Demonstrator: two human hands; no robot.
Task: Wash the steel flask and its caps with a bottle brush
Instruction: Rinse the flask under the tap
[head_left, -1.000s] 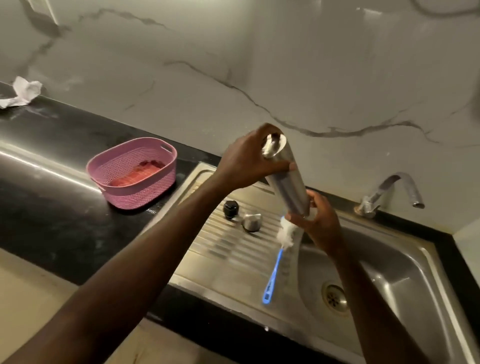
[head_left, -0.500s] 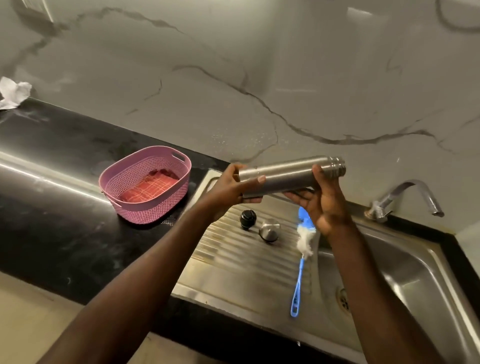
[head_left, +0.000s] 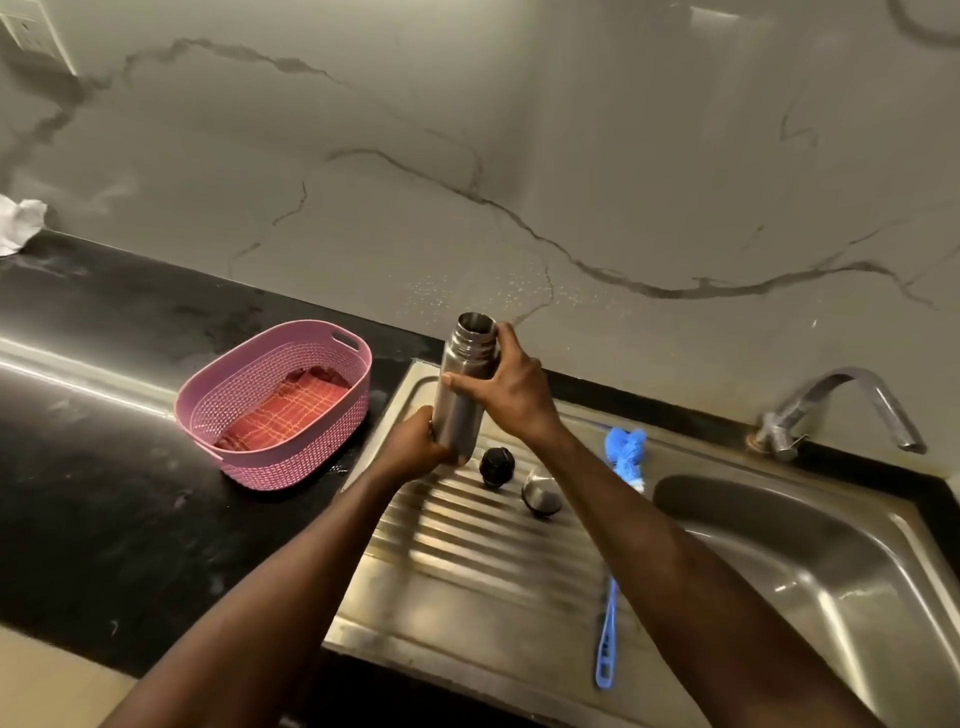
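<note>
Both hands hold the steel flask (head_left: 461, 395) nearly upright over the back left of the ribbed drainboard (head_left: 467, 561), its open mouth up. My left hand (head_left: 415, 447) grips its base from below. My right hand (head_left: 511, 387) wraps its upper body, thumb across the front. A black inner cap (head_left: 496, 466) and a steel outer cap (head_left: 541, 499) lie on the drainboard just right of the flask. The blue bottle brush (head_left: 621, 457) lies along the drainboard's right side, bristle head at the back, handle (head_left: 605, 649) toward the front; my right forearm hides its middle.
The sink basin (head_left: 810, 561) lies to the right, with a steel tap (head_left: 841, 402) behind it. A pink basket (head_left: 275, 402) holding a red checked cloth stands on the black counter (head_left: 88, 467) to the left. A crumpled white tissue (head_left: 18, 221) lies at the far left.
The flask went from mouth-down, through lying level, to upright with its mouth up. It has shifted left, above the drainboard's back corner. My hands changed their hold along it.
</note>
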